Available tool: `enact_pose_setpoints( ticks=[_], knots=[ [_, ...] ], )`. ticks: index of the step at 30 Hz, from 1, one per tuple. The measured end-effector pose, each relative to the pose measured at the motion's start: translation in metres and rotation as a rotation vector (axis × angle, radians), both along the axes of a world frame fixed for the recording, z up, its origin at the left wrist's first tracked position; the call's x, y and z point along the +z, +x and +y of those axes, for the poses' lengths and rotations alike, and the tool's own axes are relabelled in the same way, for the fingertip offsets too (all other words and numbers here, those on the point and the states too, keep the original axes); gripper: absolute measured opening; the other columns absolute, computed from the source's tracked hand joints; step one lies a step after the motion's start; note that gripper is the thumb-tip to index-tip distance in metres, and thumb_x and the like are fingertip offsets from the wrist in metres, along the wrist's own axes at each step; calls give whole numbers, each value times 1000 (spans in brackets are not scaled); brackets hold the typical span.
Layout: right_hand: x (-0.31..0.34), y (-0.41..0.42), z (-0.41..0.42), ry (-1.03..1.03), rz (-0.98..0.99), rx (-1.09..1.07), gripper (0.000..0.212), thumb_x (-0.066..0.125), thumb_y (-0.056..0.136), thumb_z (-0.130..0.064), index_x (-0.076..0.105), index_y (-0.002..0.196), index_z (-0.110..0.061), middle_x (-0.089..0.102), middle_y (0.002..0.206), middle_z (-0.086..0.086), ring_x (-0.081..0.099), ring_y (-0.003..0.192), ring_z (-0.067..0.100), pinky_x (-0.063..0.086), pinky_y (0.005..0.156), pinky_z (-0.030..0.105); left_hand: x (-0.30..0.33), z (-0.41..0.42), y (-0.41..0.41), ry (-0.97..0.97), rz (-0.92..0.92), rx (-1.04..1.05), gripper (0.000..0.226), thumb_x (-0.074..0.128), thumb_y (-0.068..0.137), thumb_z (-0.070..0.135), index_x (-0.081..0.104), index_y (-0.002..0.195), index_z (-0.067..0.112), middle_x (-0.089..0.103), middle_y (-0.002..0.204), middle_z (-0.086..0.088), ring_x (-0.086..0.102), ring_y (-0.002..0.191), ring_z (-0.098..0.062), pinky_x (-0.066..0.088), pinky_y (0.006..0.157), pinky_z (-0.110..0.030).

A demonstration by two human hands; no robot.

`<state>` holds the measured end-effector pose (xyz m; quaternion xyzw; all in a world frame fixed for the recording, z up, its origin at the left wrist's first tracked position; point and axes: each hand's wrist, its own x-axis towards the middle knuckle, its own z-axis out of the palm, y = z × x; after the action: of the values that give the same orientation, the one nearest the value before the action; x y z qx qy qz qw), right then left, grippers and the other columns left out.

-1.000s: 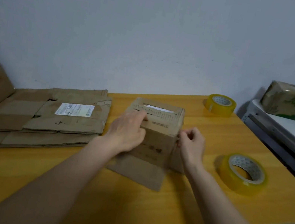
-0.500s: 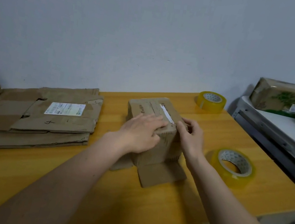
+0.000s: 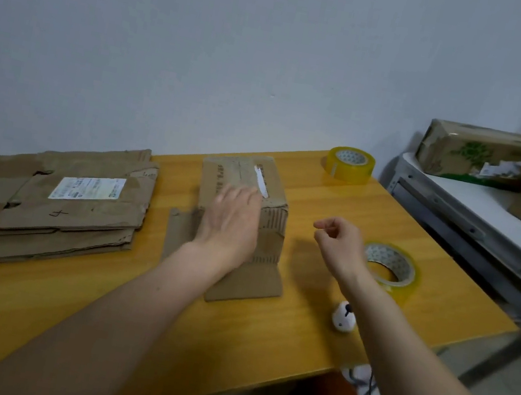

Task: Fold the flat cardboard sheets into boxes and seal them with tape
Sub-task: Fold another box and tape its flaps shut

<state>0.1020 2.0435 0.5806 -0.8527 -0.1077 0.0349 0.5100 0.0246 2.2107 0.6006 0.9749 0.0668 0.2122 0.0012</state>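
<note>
A small worn cardboard box (image 3: 267,230) stands in the middle of the yellow table (image 3: 92,314), its top flaps folded down and its near flaps lying flat on the table. My left hand (image 3: 230,223) presses flat on the box top with straight fingers. My right hand (image 3: 341,243) hovers right of the box, apart from it, fingers loosely curled and holding nothing. A yellow tape roll (image 3: 389,268) lies just behind my right hand. A second tape roll (image 3: 350,164) stands at the far edge. A stack of flat cardboard sheets (image 3: 42,204) lies at the left.
A small white object (image 3: 344,316) sits near the table's front right edge. A grey side table (image 3: 478,215) at the right carries several sealed cardboard boxes (image 3: 482,156). A white wall runs behind the table. Cables hang below the front edge.
My right hand has let go of the box's top edge and moved right, toward the near tape roll. My left hand stays pressed on the box top. The view has shifted left.
</note>
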Motion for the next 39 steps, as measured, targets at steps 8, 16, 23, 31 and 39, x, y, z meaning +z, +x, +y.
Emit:
enact_pose_setpoints(
  ticks=[8,16,23,31,39],
  knots=[
    [8,-19,-54,-1017,-31,311,28,75,79,-22,60,98,-7,57,91,8,60,97,27,51,75,34,-34,-51,-1,125,-57,-41,67,46,84,18,30,148,7,18,157,-20,12,147,-34,-1,120,-44],
    [-20,-25,-37,-880,-221,354,17,53,93,-17,58,104,-5,52,112,16,58,102,35,45,78,36,-32,-52,-5,145,21,14,64,54,85,27,38,145,14,11,160,-16,6,148,-30,-9,118,-41],
    [-27,-11,-25,-769,-544,196,41,49,89,6,44,129,-4,24,149,19,51,113,36,39,71,34,-30,-48,-11,145,5,-10,59,54,85,28,43,142,16,8,161,-13,5,148,-27,-4,119,-38],
    [-34,-10,-70,-946,-399,-85,53,64,85,-39,48,129,-15,46,137,10,35,132,32,13,115,53,-41,-48,-2,241,67,54,51,58,84,30,52,134,26,-10,159,-18,-14,146,-33,-15,117,-43],
    [-21,-19,-80,-531,-152,-7,54,73,82,-32,54,132,-23,52,133,10,44,126,28,37,104,43,-29,-56,0,-194,-93,-74,49,64,86,20,52,134,20,6,161,-9,-2,148,-22,-8,118,-32]
  ],
)
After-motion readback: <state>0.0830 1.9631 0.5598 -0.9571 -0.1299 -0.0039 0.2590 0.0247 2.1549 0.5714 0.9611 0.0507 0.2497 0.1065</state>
